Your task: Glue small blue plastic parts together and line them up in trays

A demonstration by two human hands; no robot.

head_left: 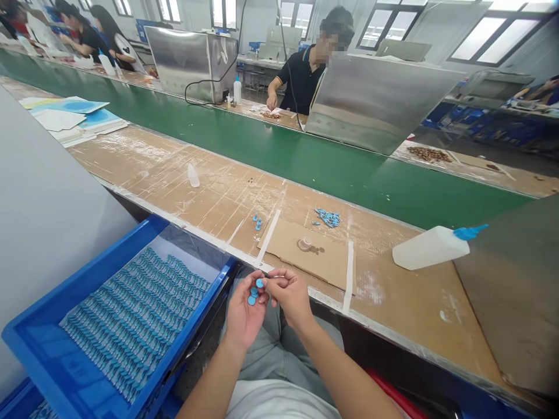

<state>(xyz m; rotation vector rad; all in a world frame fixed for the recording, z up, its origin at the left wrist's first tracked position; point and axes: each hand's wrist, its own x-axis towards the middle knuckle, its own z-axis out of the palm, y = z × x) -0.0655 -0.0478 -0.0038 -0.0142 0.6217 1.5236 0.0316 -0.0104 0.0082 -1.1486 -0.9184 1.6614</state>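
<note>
My left hand (pixel 245 317) is cupped palm up over my lap and holds several small blue round pieces (pixel 252 300). With its thumb and fingers bent together, my right hand (pixel 292 298) pinches one blue round piece (pixel 259 283) at the left fingertips. On the bench just ahead lies a cardboard sheet (pixel 323 265) with a small clear cup (pixel 305 243) and brownish spots on it. Beyond the sheet is a pile of tiny blue parts (pixel 328 217). A few blue pieces with stems (pixel 257 222) stand left of the sheet.
A blue tray (pixel 39 308) with rows of small blue parts (pixel 135 320) sits at my left. A white bottle with a blue tip (pixel 430 247) lies at the right. Behind the bench runs a green conveyor belt (pixel 262 145); a co-worker (pixel 301 81) sits across it.
</note>
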